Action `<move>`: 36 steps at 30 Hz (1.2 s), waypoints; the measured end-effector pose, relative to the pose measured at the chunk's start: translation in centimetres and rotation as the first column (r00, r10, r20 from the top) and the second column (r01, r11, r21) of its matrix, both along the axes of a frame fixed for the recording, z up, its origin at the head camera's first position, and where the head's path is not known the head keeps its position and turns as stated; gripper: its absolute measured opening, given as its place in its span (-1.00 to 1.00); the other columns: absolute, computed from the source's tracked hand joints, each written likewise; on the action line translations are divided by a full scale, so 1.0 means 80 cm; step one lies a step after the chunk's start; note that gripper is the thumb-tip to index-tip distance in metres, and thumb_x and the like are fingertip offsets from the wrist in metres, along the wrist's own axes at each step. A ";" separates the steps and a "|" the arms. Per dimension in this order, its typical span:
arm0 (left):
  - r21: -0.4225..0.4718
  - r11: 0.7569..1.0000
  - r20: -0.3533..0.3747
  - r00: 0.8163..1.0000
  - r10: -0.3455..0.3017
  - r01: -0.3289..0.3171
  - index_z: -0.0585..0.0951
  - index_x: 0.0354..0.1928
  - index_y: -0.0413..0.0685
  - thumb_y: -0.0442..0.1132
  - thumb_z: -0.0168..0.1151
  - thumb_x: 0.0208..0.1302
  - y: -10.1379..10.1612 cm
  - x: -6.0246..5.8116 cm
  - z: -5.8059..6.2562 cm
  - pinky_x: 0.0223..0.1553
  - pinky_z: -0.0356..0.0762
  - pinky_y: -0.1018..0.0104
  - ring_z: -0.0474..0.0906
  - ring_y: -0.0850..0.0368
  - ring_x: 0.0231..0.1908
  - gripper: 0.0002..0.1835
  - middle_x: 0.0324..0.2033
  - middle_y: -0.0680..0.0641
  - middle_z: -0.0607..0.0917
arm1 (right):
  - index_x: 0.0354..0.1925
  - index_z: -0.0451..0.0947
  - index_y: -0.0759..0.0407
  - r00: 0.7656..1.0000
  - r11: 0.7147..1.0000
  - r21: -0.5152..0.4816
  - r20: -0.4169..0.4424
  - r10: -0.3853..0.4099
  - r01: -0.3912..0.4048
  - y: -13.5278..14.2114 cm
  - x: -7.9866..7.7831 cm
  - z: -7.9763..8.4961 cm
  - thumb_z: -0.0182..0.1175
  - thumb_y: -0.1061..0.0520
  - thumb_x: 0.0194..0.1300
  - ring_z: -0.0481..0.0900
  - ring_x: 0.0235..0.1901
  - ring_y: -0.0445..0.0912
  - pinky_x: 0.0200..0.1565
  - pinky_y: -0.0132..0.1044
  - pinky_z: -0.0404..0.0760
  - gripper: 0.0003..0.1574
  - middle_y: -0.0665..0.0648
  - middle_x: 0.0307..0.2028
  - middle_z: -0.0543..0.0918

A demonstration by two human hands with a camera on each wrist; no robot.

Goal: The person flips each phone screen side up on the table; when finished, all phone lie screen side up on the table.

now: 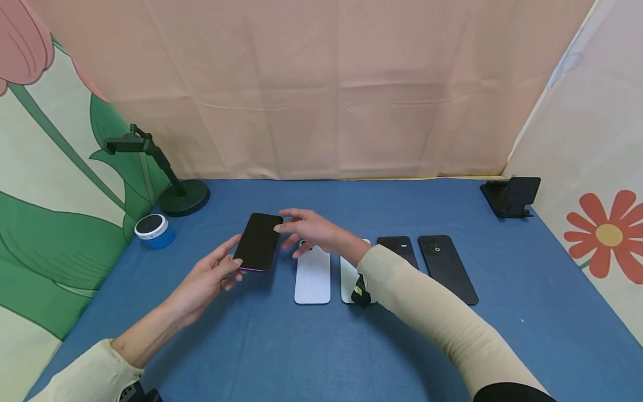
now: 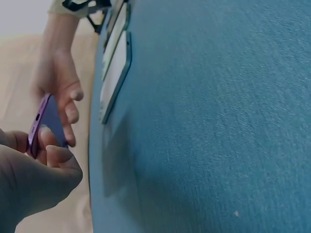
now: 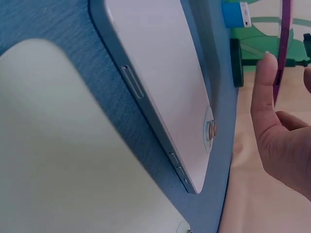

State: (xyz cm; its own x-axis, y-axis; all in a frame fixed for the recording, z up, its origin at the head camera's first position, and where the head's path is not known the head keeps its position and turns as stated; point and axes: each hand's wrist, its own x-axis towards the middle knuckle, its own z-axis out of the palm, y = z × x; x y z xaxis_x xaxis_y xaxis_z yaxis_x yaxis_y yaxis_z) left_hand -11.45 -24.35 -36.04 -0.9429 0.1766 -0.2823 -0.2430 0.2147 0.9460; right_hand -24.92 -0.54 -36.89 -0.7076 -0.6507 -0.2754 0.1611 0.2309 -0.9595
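My left hand [image 1: 218,268] grips the lower end of a smartphone [image 1: 258,241], thumb on the front and fingers behind. The phone has a dark screen facing up and a purple edge [image 2: 38,119], and it is held above the blue table. Close by its upper right side is my right hand [image 1: 313,231], its fingers loosely extended and overlapping the phone's edge in the head view. The right wrist view has one finger [image 3: 266,73] of that hand right beside the purple edge. Below the right hand lies a white phone [image 1: 312,282], back up.
Right of the white phone lie a pale green phone [image 1: 348,282] and two black phones, one partly behind the right sleeve and one [image 1: 447,268] in full view. A dark stand [image 1: 183,198] and a blue-and-white round device [image 1: 157,234] are at left; a black holder [image 1: 519,195] is far right.
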 end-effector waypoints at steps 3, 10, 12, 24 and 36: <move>0.002 1.000 0.006 1.000 -0.030 0.030 -0.06 0.61 0.23 0.02 0.09 0.52 0.000 0.000 -0.002 -0.19 0.40 0.30 0.47 0.09 -0.14 -0.21 -0.27 0.04 0.51 | 0.50 0.22 -0.07 1.000 1.000 -0.018 -0.020 -0.006 0.005 0.001 -0.001 -0.001 0.21 0.01 0.44 0.60 0.09 0.30 -0.38 -0.25 0.70 -0.24 0.13 0.23 0.54; -0.036 0.995 0.005 0.995 -0.098 0.098 -0.07 0.61 0.27 0.02 0.14 0.48 -0.005 -0.003 0.000 -0.20 0.40 0.26 0.43 0.11 -0.27 -0.17 -0.32 0.01 0.49 | 0.49 0.27 -0.06 0.999 1.000 -0.027 -0.039 -0.010 0.009 0.002 0.001 -0.003 0.25 0.08 0.40 0.57 0.10 0.35 -0.43 -0.29 0.64 -0.24 0.13 -0.03 0.56; -0.063 0.991 0.008 0.993 -0.116 0.116 -0.08 0.61 0.27 0.02 0.16 0.47 -0.006 -0.003 0.001 -0.19 0.41 0.25 0.42 0.13 -0.32 -0.15 -0.30 -0.03 0.50 | 0.48 0.28 -0.05 0.999 0.999 -0.034 -0.036 -0.013 0.012 0.002 0.002 -0.004 0.27 0.10 0.37 0.55 0.09 0.37 -0.44 -0.30 0.64 -0.22 0.11 -0.07 0.56; -0.178 0.969 0.068 0.984 -0.163 0.172 -0.09 0.61 0.23 0.06 0.23 0.40 -0.011 -0.001 0.003 -0.23 0.37 0.21 0.35 0.17 -0.44 -0.07 -0.49 0.02 0.41 | 0.46 0.33 0.00 0.998 0.999 0.023 -0.060 -0.024 0.025 -0.006 0.010 -0.012 0.38 0.15 0.25 0.61 -0.18 0.18 -0.47 -0.29 0.60 -0.14 0.07 -0.21 0.56; -0.230 0.946 0.166 0.967 -0.195 0.230 -0.07 0.61 0.11 0.09 0.22 0.40 -0.020 -0.003 -0.009 -0.34 0.36 0.26 0.39 0.12 -0.40 -0.07 -0.51 0.02 0.44 | 0.49 0.28 0.09 1.000 0.996 0.089 0.012 -0.020 0.019 -0.015 0.020 -0.025 0.39 0.19 0.23 0.57 -0.45 -0.10 -0.52 -0.32 0.56 -0.08 0.10 -0.27 0.57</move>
State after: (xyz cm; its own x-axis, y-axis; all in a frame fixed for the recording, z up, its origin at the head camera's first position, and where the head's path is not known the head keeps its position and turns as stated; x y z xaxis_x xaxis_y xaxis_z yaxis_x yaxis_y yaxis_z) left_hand -11.72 -25.96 -36.79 -0.8389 0.2776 -0.4682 -0.2919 0.4966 0.8174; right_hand -23.32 -1.71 -38.88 -0.7160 -0.6092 -0.3408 0.1786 0.3120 -0.9331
